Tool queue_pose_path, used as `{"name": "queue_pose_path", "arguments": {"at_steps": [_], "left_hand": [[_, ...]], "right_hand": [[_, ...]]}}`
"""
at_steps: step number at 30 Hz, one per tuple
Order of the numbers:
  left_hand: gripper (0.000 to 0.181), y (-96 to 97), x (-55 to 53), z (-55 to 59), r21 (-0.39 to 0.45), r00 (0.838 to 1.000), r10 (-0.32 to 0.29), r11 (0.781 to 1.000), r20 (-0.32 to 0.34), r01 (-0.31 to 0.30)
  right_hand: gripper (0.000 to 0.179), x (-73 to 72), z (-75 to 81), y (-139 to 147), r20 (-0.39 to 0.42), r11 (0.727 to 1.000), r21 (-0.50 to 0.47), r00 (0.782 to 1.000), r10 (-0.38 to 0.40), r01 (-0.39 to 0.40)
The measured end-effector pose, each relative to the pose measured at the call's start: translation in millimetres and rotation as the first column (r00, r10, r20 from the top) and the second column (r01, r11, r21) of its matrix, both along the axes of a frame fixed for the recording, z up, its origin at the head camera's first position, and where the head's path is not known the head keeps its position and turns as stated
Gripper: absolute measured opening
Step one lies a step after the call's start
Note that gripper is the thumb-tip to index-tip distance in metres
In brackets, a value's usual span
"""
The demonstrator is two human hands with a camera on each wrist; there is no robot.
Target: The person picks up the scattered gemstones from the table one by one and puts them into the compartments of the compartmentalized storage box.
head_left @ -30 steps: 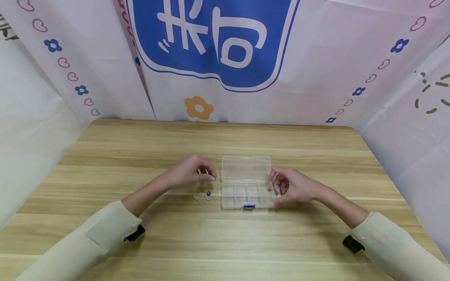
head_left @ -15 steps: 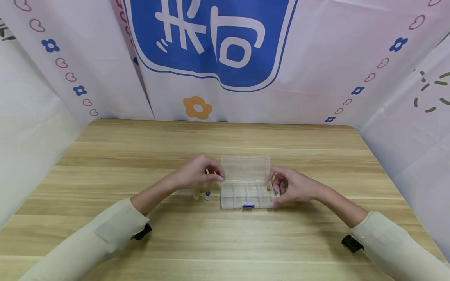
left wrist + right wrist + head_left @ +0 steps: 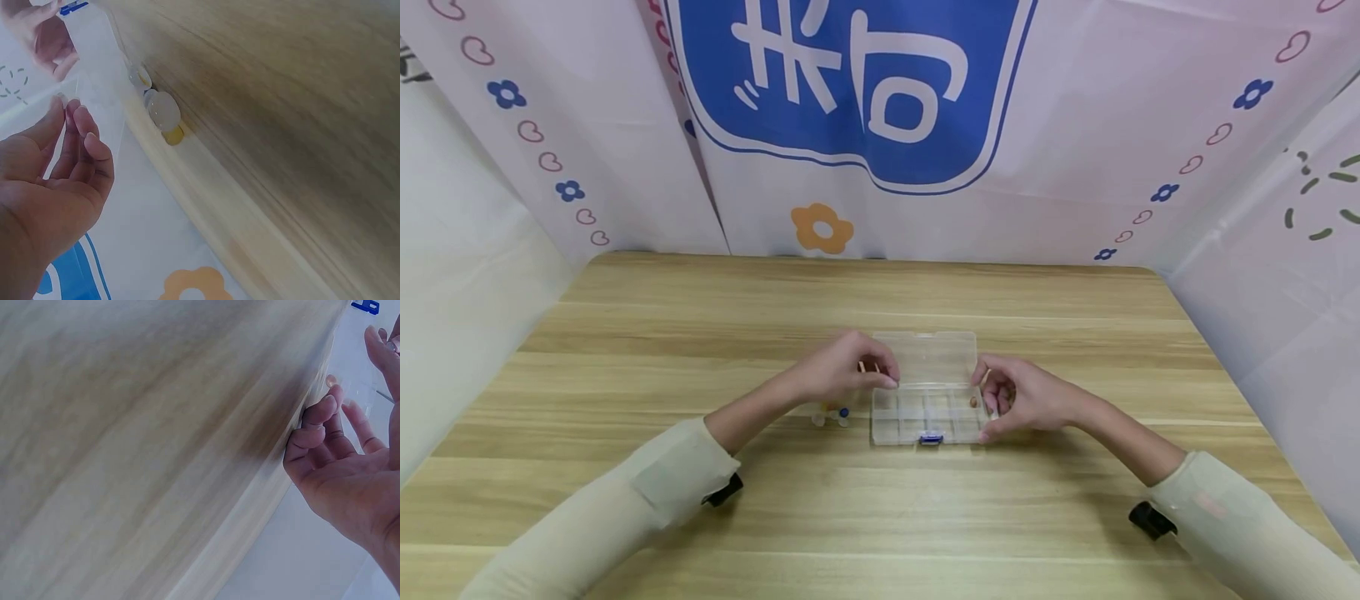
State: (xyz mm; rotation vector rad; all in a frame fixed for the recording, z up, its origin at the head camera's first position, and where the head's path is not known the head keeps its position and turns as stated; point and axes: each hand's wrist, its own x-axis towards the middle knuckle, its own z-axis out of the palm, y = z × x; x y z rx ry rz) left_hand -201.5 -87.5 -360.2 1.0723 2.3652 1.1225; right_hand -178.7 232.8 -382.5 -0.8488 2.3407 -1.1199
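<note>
A clear plastic compartment box (image 3: 887,432) lies on the table, its lid (image 3: 936,354) folded back and a blue latch (image 3: 932,438) at the front. My left hand (image 3: 857,367) is over the box's left end, near the lid hinge. Between its thumb and fingertips it pinches a small clear piece (image 3: 62,97), too small to make out. My right hand (image 3: 1026,396) holds the box's right end, thumb at the front corner and forefinger near the hinge, other fingers curled. A small brown piece (image 3: 973,402) sits in the far right compartment.
Left of the box lie several small pieces: a dark blue bead (image 3: 844,412), clear rounded pieces (image 3: 165,111) and a yellow one (image 3: 174,135). The wooden table (image 3: 880,517) ends at a printed cloth backdrop (image 3: 1075,167).
My left hand has moved right, from above the loose pieces to over the box's left end, with the small piece in its fingertips. My right hand stays on the box.
</note>
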Motion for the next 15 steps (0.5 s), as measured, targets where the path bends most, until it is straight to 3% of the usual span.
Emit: {"name": "queue_pose_path", "arguments": {"at_steps": [15], "left_hand": [[0.006,16.2,0.1,1.9,0.002,0.999,-0.031,1.000,0.012,0.031]], "right_hand": [[0.055,-0.7,-0.3,-1,0.003,1.000,-0.002,1.000,0.000,0.000]]}}
